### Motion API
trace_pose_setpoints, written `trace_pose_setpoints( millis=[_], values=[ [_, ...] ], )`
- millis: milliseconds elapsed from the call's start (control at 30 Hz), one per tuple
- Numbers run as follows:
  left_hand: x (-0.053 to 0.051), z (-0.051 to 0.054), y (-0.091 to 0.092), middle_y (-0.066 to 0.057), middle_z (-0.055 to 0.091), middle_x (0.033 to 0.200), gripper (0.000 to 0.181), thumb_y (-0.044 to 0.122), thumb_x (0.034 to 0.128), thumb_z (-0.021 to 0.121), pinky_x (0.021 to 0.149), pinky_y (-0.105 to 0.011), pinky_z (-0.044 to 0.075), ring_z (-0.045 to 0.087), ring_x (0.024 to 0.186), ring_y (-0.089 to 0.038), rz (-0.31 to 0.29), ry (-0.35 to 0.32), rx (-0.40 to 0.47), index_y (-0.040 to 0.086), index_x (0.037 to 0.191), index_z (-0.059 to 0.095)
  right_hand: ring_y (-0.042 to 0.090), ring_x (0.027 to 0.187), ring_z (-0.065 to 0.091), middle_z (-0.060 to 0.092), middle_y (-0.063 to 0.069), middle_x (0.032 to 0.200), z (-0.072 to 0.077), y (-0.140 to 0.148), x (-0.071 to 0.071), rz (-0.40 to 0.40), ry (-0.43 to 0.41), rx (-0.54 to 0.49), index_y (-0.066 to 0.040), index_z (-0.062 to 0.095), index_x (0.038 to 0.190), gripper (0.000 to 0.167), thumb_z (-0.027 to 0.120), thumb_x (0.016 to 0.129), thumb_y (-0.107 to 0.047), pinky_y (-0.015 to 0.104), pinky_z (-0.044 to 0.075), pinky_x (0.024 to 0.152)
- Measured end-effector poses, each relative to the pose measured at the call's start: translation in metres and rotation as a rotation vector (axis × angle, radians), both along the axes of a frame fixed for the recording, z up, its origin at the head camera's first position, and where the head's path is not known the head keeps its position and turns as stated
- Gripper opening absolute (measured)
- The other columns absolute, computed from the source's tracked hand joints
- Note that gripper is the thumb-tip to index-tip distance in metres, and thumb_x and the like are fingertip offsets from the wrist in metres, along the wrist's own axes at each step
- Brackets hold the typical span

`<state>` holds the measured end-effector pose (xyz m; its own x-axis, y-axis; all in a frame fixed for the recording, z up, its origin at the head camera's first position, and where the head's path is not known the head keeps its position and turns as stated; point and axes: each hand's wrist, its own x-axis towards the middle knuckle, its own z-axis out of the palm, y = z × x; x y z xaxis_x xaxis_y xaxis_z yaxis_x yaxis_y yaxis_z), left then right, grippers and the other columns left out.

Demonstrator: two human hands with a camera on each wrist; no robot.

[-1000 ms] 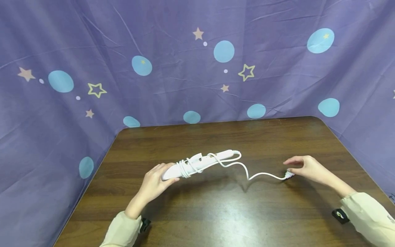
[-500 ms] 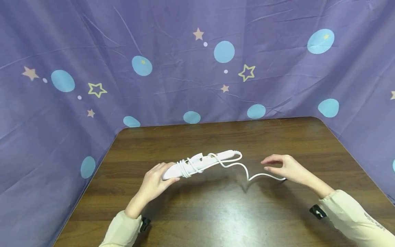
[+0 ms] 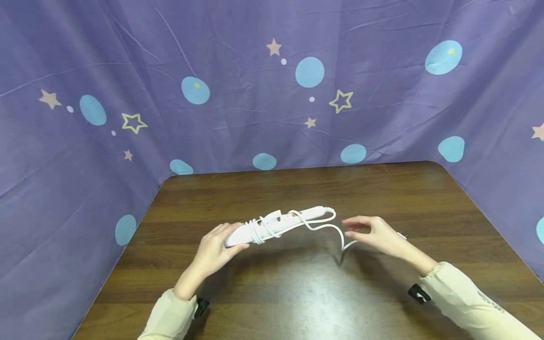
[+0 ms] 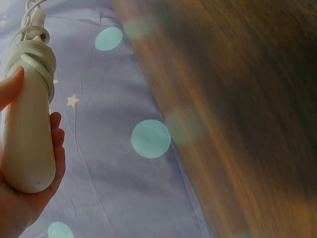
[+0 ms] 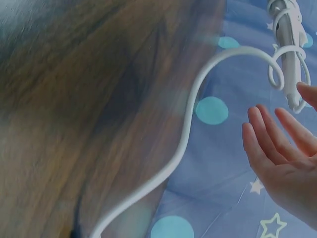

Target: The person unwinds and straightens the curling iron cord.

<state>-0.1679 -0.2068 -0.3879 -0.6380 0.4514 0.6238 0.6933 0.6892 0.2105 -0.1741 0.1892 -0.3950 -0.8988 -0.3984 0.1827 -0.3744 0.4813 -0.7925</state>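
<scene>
My left hand [image 3: 214,250] grips the thick rounded end of a white hair iron [image 3: 307,213], thumb on one side and fingers on the other in the left wrist view. The iron is tilted above the table, its thinner end pointing away to the right. Its white cord [image 3: 327,226] winds around the body several times. From there a loose length sags and runs right, partly hidden behind my right hand [image 3: 379,234]. That hand hovers near the cord with relaxed fingers apart and nothing between them. A bit of the plug [image 3: 401,235] shows behind the right wrist.
A brown wood-grain table [image 3: 255,293] lies under both hands. Purple curtains [image 3: 238,127] with blue dots and stars stand behind and at both sides. Dark wrist devices [image 3: 419,293] sit below both sleeves.
My right hand has let go of the plug and moved left along the cord toward the iron. The left hand and the iron have hardly moved.
</scene>
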Motion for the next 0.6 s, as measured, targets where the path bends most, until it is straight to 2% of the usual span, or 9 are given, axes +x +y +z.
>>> trace_pose_setpoints(
  millis=[133, 233, 400, 600],
  values=[
    [0.0, 0.0, 0.0, -0.002, 0.061, 0.079, 0.048, 0.029, 0.0608, 0.076, 0.064, -0.032, 0.044, 0.052, 0.067, -0.011, -0.001, 0.008, 0.002, 0.004, 0.1, 0.062, 0.007, 0.084, 0.06, 0.066, 0.007, 0.094, -0.003, -0.007, 0.001, 0.003, -0.014, -0.027, 0.0, 0.061, 0.108, 0.033, 0.064, 0.081, -0.019, 0.025, 0.048, 0.072],
    [0.0, 0.0, 0.001, -0.002, 0.061, 0.079, 0.048, 0.029, 0.0609, 0.076, 0.061, -0.031, 0.043, 0.052, 0.067, -0.011, -0.005, 0.011, 0.006, 0.004, 0.1, 0.062, 0.007, 0.082, 0.061, 0.066, 0.011, 0.091, -0.006, -0.011, 0.001, 0.021, -0.01, -0.059, 0.004, 0.06, 0.106, 0.03, 0.063, 0.081, -0.013, 0.022, 0.048, 0.07],
    [0.001, -0.001, 0.0, -0.003, 0.062, 0.081, 0.048, 0.03, 0.0617, 0.075, 0.068, -0.035, 0.045, 0.054, 0.069, -0.013, -0.006, 0.002, 0.0, 0.004, 0.1, 0.062, 0.012, 0.079, 0.063, 0.065, 0.02, 0.089, -0.006, -0.015, 0.003, 0.046, -0.009, -0.106, 0.01, 0.06, 0.104, 0.024, 0.059, 0.081, 0.0, 0.022, 0.05, 0.067],
    [0.002, -0.003, -0.001, -0.003, 0.063, 0.082, 0.048, 0.03, 0.0613, 0.075, 0.077, -0.039, 0.045, 0.057, 0.072, -0.015, 0.0, 0.003, -0.005, 0.004, 0.1, 0.062, 0.014, 0.078, 0.064, 0.065, 0.021, 0.09, -0.003, -0.019, 0.008, 0.026, -0.111, -0.134, 0.008, 0.06, 0.105, 0.029, 0.061, 0.082, -0.01, 0.026, 0.05, 0.065]
  ],
)
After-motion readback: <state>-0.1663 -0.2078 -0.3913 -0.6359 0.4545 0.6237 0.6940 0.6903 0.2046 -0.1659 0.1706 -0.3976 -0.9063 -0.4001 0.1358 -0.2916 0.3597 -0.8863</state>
